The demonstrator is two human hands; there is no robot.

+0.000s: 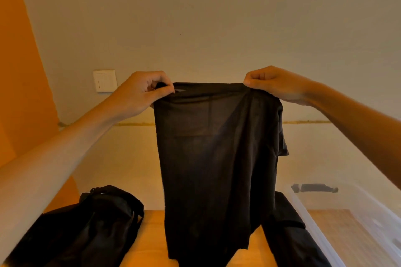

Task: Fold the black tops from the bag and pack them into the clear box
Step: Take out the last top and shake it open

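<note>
A black top point(217, 154) hangs in the air in front of me, folded lengthwise, its lower end reaching down to the table. My left hand point(141, 91) pinches its upper left corner. My right hand point(275, 84) pinches the upper right corner at the same height. A black bag point(86, 227) lies slumped on the wooden table point(152, 234) at the lower left. The clear box point(347, 223) stands at the lower right, with the table showing through its floor. Another black garment point(290, 234) lies on the table beside the box's left wall.
A pale wall fills the background, with a white switch plate point(105, 80) on it to the left of my left hand. An orange surface point(19, 71) runs along the left edge. A dark handle point(314, 187) sits on the box's far end.
</note>
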